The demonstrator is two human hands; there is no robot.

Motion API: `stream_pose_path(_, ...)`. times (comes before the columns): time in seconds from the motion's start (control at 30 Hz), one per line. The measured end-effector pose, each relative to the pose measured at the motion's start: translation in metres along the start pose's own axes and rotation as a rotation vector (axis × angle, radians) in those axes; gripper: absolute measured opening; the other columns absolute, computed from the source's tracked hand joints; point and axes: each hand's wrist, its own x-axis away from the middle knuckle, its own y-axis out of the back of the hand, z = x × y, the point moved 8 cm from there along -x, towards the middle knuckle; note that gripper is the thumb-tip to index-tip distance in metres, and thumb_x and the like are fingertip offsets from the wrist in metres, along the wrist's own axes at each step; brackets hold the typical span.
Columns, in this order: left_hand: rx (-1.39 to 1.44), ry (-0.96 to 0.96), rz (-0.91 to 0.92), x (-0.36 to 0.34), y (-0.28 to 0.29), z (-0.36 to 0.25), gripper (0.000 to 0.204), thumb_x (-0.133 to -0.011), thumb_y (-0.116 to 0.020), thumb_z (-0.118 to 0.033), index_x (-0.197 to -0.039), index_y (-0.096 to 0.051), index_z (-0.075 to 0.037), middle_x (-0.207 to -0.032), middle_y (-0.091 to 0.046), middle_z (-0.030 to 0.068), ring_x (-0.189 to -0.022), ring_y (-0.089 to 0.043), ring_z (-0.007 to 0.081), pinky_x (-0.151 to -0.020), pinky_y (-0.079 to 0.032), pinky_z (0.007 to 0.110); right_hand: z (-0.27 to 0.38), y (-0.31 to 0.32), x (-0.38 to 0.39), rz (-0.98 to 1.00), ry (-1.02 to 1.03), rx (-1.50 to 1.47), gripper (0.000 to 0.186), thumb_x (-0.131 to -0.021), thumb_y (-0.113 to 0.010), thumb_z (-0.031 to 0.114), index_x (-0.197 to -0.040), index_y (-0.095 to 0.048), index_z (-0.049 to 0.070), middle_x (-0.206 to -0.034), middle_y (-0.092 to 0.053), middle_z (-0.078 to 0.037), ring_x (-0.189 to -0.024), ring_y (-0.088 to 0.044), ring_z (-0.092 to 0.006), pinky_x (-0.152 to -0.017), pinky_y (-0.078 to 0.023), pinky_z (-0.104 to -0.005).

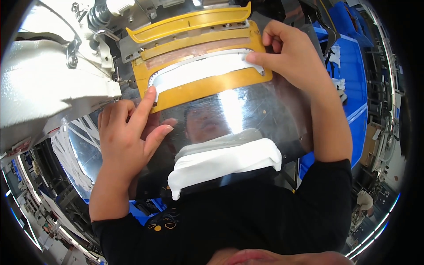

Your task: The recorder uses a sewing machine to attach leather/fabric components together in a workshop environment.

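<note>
A yellow template plate [205, 86] with a raised yellow bar [190, 24] along its back lies on the steel table [269, 119]. A white curved piece [194, 68] sits in the plate's opening. My left hand [126, 141] rests its index fingertip on that piece's left end, with thumb stretched out and fingers apart. My right hand [298, 62] is closed at the plate's right end, thumb pressed on the white piece and fingers curled at the edge. Nearer my body, white folded pieces [225, 157] lie stacked on the steel.
A white sewing machine [53, 84] fills the upper left, close beside my left hand. Loose white strips [77, 152] are below it. Blue bins [355, 88] with white items stand at the right. Farther off at lower right another person [365, 201] is partly visible.
</note>
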Motion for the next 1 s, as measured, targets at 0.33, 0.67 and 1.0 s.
stream_pose_path(0.33, 0.055, 0.016, 0.007, 0.002, 0.003, 0.001, 0.059, -0.087, -0.087, -0.042, -0.136, -0.079, -0.011, -0.096, -0.056, 0.0058, -0.091, -0.056, 0.0273, -0.087, -0.049, 0.042, 0.006, -0.004, 0.002, 0.086, -0.032, 0.026, 0.039, -0.083, -0.095, 0.021, -0.093, -0.059, 0.008, -0.076, -0.050, 0.000, -0.071, -0.049, -0.0112, -0.063, -0.044, -0.0285)
stream_pose_path(0.67, 0.148, 0.019, 0.021, -0.002, 0.005, -0.001, 0.053, -0.088, -0.087, -0.029, -0.135, -0.078, -0.007, -0.097, -0.058, 0.0092, -0.091, -0.059, 0.0294, -0.084, -0.052, 0.041, 0.070, -0.007, 0.023, -0.032, 0.706, 0.082, 0.027, -0.088, -0.085, 0.022, -0.110, -0.075, 0.009, -0.122, -0.070, -0.010, -0.116, -0.064, -0.0299, -0.101, -0.052, -0.0431)
stream_pose_path(1.0, 0.159, -0.019, -0.007, 0.000, 0.005, 0.000, 0.063, -0.091, -0.086, -0.039, -0.144, -0.072, -0.007, -0.101, -0.061, 0.0099, -0.095, -0.061, 0.0302, -0.087, -0.052, 0.042, 0.096, -0.035, 0.032, 0.023, 0.817, 0.344, 0.033, -0.092, -0.083, 0.034, -0.118, -0.081, 0.015, -0.141, -0.068, -0.010, -0.139, -0.056, -0.0368, -0.119, -0.043, -0.0534)
